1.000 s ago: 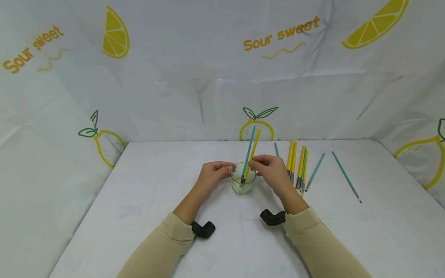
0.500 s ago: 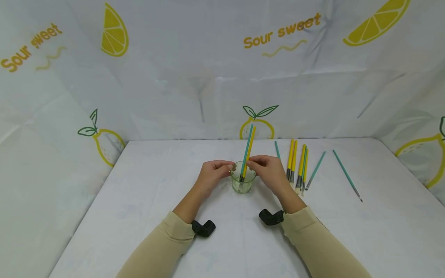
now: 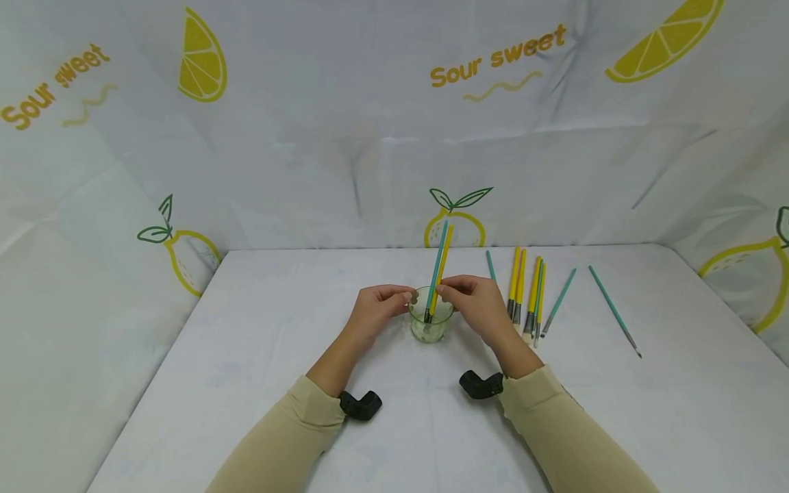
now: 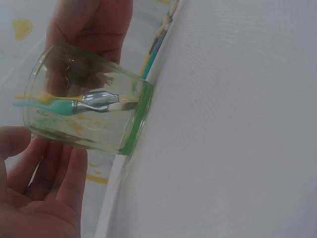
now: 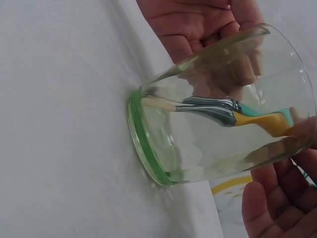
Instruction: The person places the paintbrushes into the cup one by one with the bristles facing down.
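A clear greenish glass [image 3: 425,334] stands on the table, bristle ends of two paintbrushes down inside it. My left hand [image 3: 374,313] holds the glass at its left rim, thumb [image 4: 15,141] on the near side and fingers along the wall. At the right rim, my right hand [image 3: 482,305] pinches the handle of the yellow paintbrush [image 3: 445,250] between thumb and fingertips. The teal paintbrush [image 3: 437,263] leans close beside it, both handles rising above the rim. Through the glass, the metal ferrules [image 5: 208,110] and pale bristles show near the green base.
Right of the right hand lie several yellow paintbrushes [image 3: 519,281] and teal ones, roughly side by side. One teal paintbrush [image 3: 615,311] lies apart farther right. A white cloth with lemon prints [image 3: 456,226] hangs behind the table's back edge.
The yellow paintbrush has swung left, close against the teal one, with my right fingertips shifting slightly left. The teal paintbrush leans a little more left. My left hand stays on the glass.
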`<state>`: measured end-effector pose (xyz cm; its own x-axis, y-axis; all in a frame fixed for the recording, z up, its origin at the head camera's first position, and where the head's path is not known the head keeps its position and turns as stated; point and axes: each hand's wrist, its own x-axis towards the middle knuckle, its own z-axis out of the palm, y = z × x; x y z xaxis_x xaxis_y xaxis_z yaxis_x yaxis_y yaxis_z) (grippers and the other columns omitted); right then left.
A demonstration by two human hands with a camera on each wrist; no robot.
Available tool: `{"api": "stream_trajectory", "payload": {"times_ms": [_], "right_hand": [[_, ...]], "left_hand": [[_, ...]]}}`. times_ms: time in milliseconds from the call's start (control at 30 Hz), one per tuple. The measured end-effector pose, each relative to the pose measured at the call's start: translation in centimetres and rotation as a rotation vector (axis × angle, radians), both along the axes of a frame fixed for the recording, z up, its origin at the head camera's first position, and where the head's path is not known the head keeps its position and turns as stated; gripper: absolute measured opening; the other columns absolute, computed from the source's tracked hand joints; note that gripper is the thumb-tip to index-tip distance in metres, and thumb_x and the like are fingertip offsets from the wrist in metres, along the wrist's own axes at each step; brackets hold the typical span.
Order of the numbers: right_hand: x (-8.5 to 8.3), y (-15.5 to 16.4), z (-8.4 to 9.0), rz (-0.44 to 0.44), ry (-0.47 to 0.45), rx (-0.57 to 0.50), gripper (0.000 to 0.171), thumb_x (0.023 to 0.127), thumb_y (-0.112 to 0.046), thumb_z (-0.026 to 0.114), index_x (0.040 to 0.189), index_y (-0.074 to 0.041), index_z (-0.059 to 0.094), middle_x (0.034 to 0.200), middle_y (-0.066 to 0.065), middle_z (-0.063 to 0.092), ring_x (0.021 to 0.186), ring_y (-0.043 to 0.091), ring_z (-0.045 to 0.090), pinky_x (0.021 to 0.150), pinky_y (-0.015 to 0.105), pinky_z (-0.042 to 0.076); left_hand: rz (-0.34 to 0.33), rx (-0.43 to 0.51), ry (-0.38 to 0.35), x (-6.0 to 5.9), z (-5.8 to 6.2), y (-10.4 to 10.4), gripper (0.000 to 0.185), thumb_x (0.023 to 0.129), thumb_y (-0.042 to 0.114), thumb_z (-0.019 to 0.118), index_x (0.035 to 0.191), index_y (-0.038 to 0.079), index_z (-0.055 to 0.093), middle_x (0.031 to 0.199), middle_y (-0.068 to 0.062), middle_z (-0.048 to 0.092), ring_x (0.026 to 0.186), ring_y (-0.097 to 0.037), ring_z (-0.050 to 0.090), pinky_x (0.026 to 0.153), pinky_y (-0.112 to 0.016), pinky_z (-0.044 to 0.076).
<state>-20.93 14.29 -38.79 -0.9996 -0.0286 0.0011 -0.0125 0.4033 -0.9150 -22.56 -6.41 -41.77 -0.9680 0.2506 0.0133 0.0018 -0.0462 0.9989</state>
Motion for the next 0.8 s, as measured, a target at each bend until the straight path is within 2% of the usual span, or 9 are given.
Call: {"api": "stream_trajectory", "payload": {"times_ms": [167, 267, 400, 567, 667, 800], "right_hand": [[-0.2, 0.8, 0.4, -0.024, 0.009, -0.004, 0.036, 0.093, -0.038, 0.066, 0.114, -0.010, 0.072, 0.109, 0.014, 0.071, 0.097, 0.028, 0.064, 0.082, 0.037, 0.059], [-0.5, 1.9, 0.8, -0.062, 0.025, 0.003, 0.037, 0.093, -0.040, 0.065, 0.114, -0.009, 0.071, 0.108, 0.013, 0.071, 0.095, 0.027, 0.064, 0.080, 0.035, 0.059], [-0.6, 4.1, 1.6, -0.121, 0.054, 0.022, 0.042, 0.093, -0.043, 0.064, 0.115, -0.007, 0.071, 0.108, 0.012, 0.071, 0.094, 0.026, 0.064, 0.076, 0.030, 0.059], [-0.4, 7.1, 2.4, -0.204, 0.054, 0.056, 0.047, 0.094, -0.047, 0.062, 0.118, -0.008, 0.069, 0.109, 0.007, 0.069, 0.093, 0.021, 0.064, 0.075, 0.030, 0.059], [-0.4, 8.6, 2.5, -0.257, 0.048, 0.064, 0.049, 0.093, -0.048, 0.062, 0.120, -0.007, 0.068, 0.108, 0.006, 0.068, 0.091, 0.018, 0.063, 0.073, 0.027, 0.059], [-0.4, 10.3, 2.1, -0.320, 0.023, 0.121, 0.051, 0.094, -0.047, 0.060, 0.123, -0.005, 0.067, 0.113, 0.010, 0.067, 0.095, 0.024, 0.063, 0.072, 0.024, 0.058]], "left_hand": [[-0.010, 0.000, 0.001, 0.0, 0.0, 0.0, 0.027, 0.095, 0.012, 0.063, 0.112, -0.007, 0.070, 0.113, -0.020, 0.071, 0.102, -0.020, 0.068, 0.091, -0.032, 0.058], [-0.011, 0.004, -0.003, 0.0, 0.0, 0.0, 0.027, 0.094, 0.012, 0.063, 0.113, -0.008, 0.069, 0.115, -0.023, 0.069, 0.104, -0.021, 0.068, 0.092, -0.032, 0.057], [0.000, 0.003, -0.013, 0.1, 0.2, 0.0, 0.026, 0.094, 0.011, 0.063, 0.112, -0.007, 0.070, 0.113, -0.020, 0.071, 0.101, -0.018, 0.068, 0.091, -0.031, 0.058], [0.007, -0.013, -0.007, 0.2, 0.3, 0.0, 0.025, 0.094, 0.011, 0.063, 0.110, -0.006, 0.071, 0.110, -0.016, 0.072, 0.098, -0.015, 0.068, 0.090, -0.032, 0.058], [0.006, -0.019, -0.001, 0.2, 0.3, 0.0, 0.024, 0.094, 0.011, 0.063, 0.109, -0.006, 0.071, 0.109, -0.016, 0.072, 0.098, -0.015, 0.068, 0.090, -0.032, 0.058], [0.005, -0.017, -0.005, 0.2, 0.3, 0.1, 0.025, 0.094, 0.011, 0.063, 0.110, -0.006, 0.071, 0.111, -0.016, 0.072, 0.100, -0.016, 0.069, 0.090, -0.032, 0.058]]}}
